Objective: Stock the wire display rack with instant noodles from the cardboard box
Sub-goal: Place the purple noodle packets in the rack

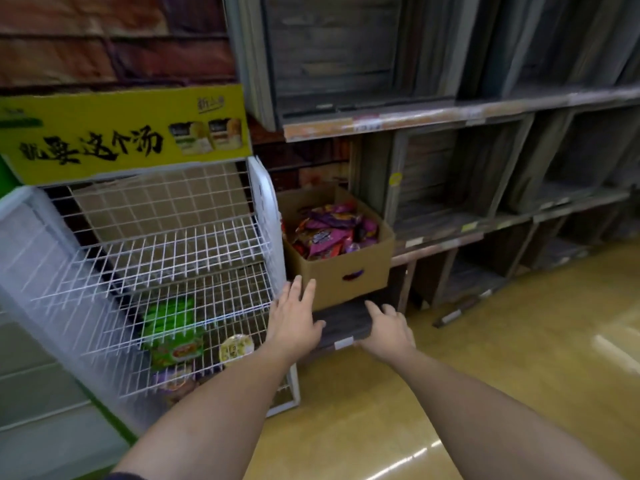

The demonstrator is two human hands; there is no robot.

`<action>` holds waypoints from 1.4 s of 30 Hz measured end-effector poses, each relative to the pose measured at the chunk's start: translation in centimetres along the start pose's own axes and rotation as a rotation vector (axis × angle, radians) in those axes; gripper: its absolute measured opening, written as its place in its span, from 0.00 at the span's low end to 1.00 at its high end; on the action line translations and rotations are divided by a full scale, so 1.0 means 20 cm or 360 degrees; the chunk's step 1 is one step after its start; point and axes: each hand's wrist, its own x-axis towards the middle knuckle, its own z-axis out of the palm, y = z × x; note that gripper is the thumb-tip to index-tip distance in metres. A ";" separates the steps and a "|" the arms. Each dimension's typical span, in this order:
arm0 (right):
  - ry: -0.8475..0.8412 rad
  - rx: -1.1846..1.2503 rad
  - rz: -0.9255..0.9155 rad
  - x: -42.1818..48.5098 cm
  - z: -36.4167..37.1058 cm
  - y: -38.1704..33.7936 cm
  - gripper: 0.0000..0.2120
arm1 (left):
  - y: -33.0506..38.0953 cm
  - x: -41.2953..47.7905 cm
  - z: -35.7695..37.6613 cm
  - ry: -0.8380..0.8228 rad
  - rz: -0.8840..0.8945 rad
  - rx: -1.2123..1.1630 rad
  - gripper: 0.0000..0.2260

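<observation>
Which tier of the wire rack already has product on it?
The lower tier, where a green packet and a round cup lie; the top tier and the middle tier show no goods.

Premises: retail shop floor, grocery aisle.

A white wire display rack (166,244) stands against a brick-patterned wall (104,39) and carries a yellow printed header card (114,133) showing product pictures and large lettering. Packaged goods (175,341) lie on its lower tier. Beside it runs long wood-effect shelving (519,102) in open bays, with label strips (367,124) fixed along the shelf edges, probably price tickets, though blur prevents reading them. An open cardboard box (375,268) of brightly wrapped packets (332,230) sits on a low shelf next to the rack. The floor (485,368) is glossy yellow and reflects overhead lights.
</observation>
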 end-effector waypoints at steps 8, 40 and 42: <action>0.0100 0.0096 -0.0078 0.25 -0.24 0.15 0.44 | 0.21 0.23 0.04 -0.0009 -0.0099 -0.0065 0.40; -0.0300 -0.0180 -0.0477 2.63 -0.43 -0.36 0.45 | -0.10 2.25 0.30 -0.0015 -0.0695 -0.0613 0.33; -0.0356 -0.0167 -0.0536 2.75 -0.40 -0.38 0.45 | -0.12 2.33 0.31 -0.0015 -0.0773 -0.0666 0.31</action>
